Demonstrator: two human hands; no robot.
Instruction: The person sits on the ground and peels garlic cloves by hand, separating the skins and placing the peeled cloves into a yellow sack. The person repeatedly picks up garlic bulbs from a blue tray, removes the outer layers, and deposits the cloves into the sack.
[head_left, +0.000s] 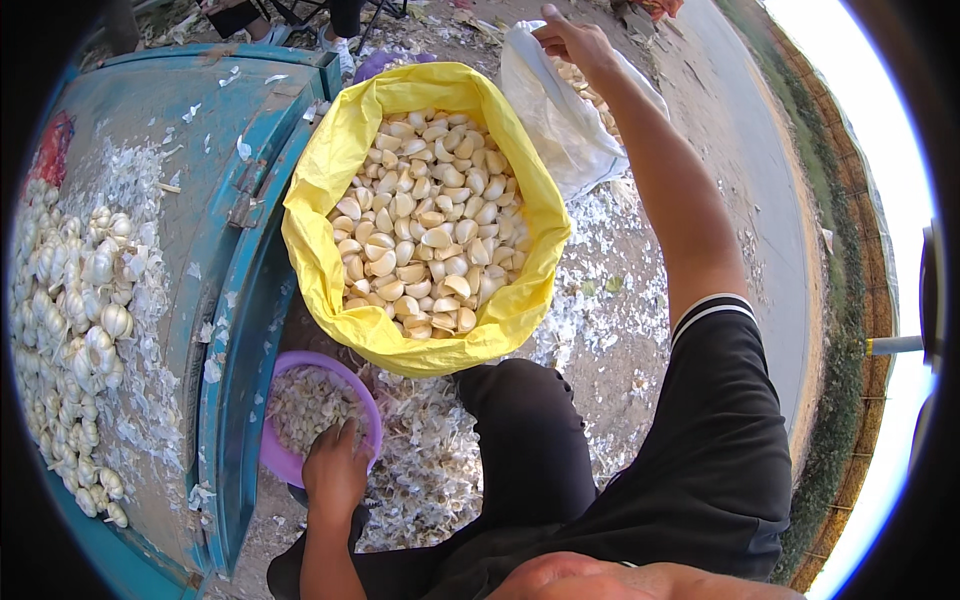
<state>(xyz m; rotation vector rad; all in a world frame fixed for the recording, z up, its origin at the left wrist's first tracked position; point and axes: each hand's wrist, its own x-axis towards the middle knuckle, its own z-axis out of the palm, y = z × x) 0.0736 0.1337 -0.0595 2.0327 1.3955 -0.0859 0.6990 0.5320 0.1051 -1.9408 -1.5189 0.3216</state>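
Observation:
My left hand reaches over the near rim of a purple plastic basin, its fingertips at the small garlic cloves inside. Whether it grips any of them is hidden. My right arm is stretched far out. At its end my right hand is over the mouth of a white woven sack that holds more cloves; its fingers are bent and partly hidden. Between my hands stands a yellow sack with a rolled-down rim, filled with large separated garlic cloves.
To the left, a blue metal truck bed with its side panel carries a heap of whole garlic bulbs and a red mesh bag. Garlic skins litter the ground. Another person's shoes show at the top. A road runs at right.

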